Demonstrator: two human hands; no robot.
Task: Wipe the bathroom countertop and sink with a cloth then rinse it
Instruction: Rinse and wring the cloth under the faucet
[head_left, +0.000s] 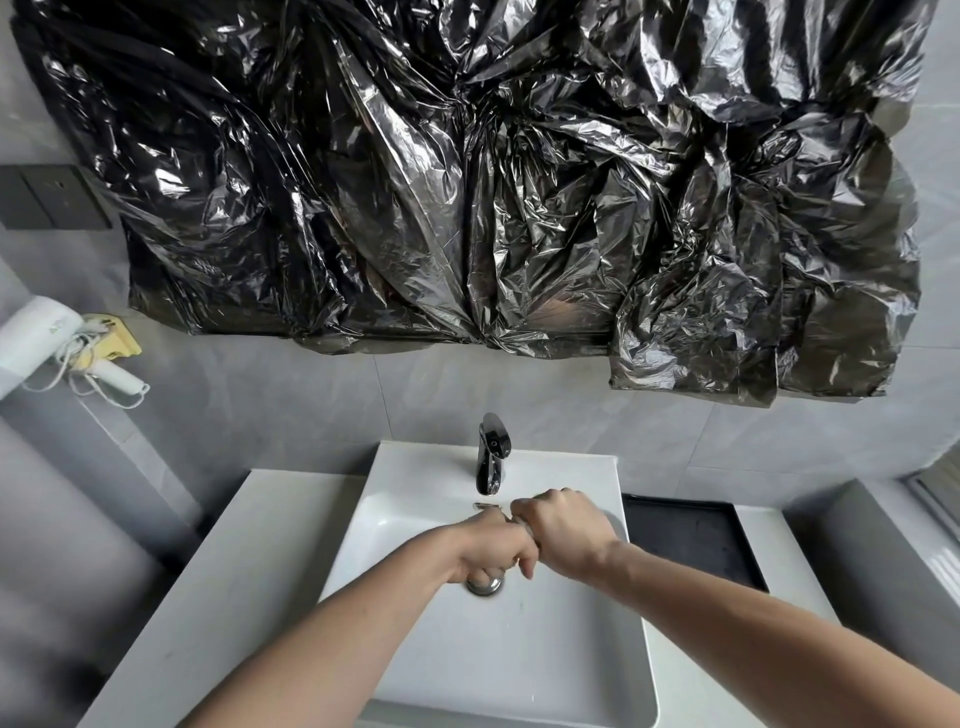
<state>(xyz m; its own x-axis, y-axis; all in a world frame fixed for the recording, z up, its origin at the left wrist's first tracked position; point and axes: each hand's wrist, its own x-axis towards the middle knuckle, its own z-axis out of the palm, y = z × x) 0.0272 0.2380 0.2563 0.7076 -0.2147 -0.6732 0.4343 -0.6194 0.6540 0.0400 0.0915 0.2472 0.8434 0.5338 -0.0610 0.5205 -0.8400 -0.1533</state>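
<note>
While both fists twist over the white rectangular ceramic sink (571, 670), just in front of the chrome tap (491, 457), this looks like wringing. The left hand (488, 553) and right hand (563, 532) meet knuckle to knuckle, fingers clenched round the small greyish cloth (521, 524), which barely shows. Best counter-twist hard above the drain (484, 584), keeping drips off the pale worktop (249, 561).

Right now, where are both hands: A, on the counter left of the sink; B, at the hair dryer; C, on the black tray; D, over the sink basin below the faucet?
D: the left hand and right hand meet, fists curled together, above the sink basin just in front of the faucet, near the drain.
</note>
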